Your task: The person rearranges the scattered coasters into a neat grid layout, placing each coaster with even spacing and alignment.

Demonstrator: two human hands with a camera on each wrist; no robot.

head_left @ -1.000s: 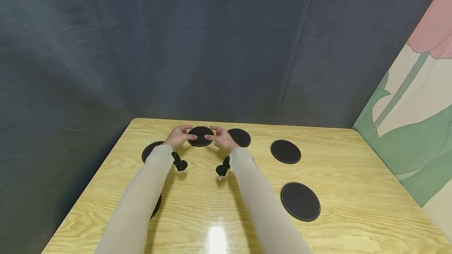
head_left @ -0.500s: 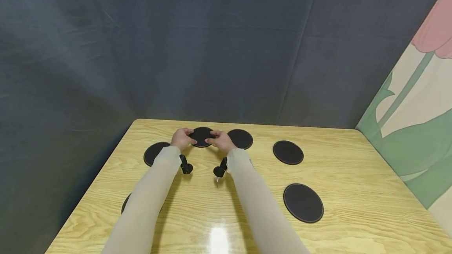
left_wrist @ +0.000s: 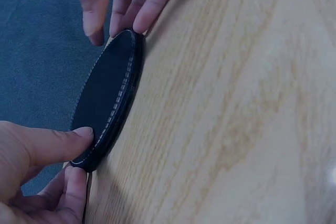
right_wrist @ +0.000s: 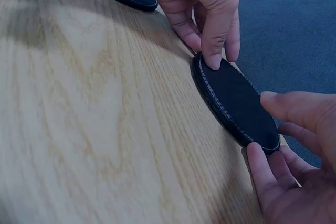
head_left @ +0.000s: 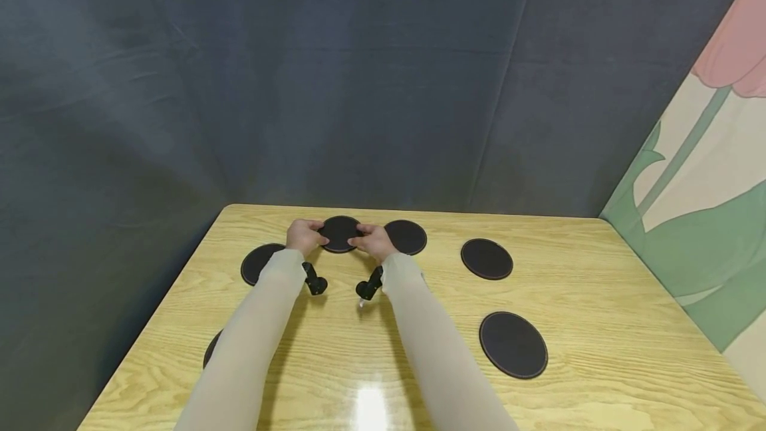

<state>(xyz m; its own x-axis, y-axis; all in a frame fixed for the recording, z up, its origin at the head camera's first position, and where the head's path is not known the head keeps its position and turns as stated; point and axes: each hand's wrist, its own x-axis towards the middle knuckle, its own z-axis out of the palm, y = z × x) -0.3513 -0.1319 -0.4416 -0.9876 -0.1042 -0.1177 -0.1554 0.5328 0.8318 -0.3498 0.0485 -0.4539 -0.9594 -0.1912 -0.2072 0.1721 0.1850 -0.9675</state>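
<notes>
A round black coaster (head_left: 339,234) with pale stitching round its rim lies near the table's back edge, between both hands. At its left side my left hand (head_left: 302,237) pinches the rim, thumb (left_wrist: 83,131) on top and fingers against the side. My right hand (head_left: 377,243) is at the opposite end. Its fingertips (right_wrist: 254,149) touch the rim, and the thumb (right_wrist: 273,103) is lifted beside the far rim. In the left wrist view the coaster (left_wrist: 105,82) shows a thick dark edge close over the wood.
Another black coaster (head_left: 407,237) lies just right of the right hand. Two more coasters (head_left: 487,259) (head_left: 513,344) are farther right. On the left, one coaster (head_left: 256,263) is partly behind the left sleeve (head_left: 245,351), another (head_left: 211,348) mostly hidden. A dark curtain (head_left: 371,85) hangs behind the wooden table (head_left: 598,298).
One second ago both hands stood spread round the coaster with fingers apart. They have closed in on its two sides; the left hand now grips the rim and the right fingertips touch it.
</notes>
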